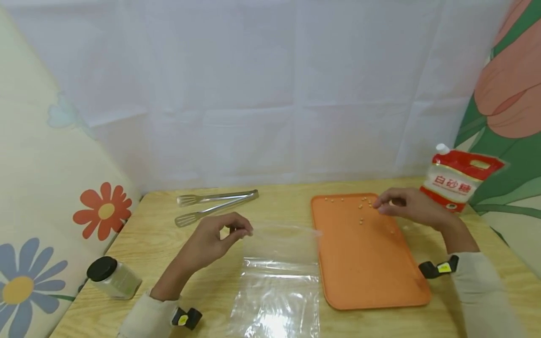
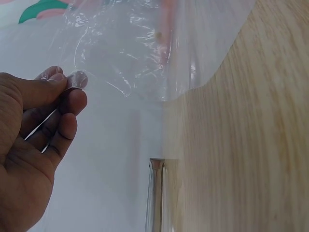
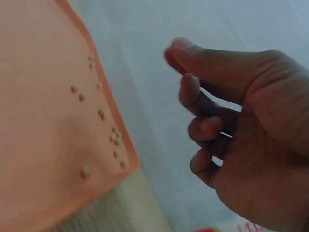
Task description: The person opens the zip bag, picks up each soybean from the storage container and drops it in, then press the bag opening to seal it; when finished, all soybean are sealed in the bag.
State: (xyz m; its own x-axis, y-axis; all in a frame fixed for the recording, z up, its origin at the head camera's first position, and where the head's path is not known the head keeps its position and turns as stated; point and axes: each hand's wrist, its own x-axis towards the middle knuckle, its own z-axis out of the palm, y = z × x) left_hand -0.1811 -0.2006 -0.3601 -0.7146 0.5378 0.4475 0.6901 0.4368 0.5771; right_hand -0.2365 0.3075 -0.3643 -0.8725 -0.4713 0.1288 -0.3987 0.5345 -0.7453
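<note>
Small round beige beads (image 1: 361, 221) lie on the rectangular orange tray (image 1: 372, 267), mostly left of my nearer right hand (image 1: 414, 206), thumb and forefinger together (on what, I cannot tell); my left hand (image 1: 209, 241) pinches a clear plastic bag (image 1: 279, 286)

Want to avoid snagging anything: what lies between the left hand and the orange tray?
In the head view, a clear plastic bag lies between the left hand, which pinches its corner, and the orange tray.
</note>
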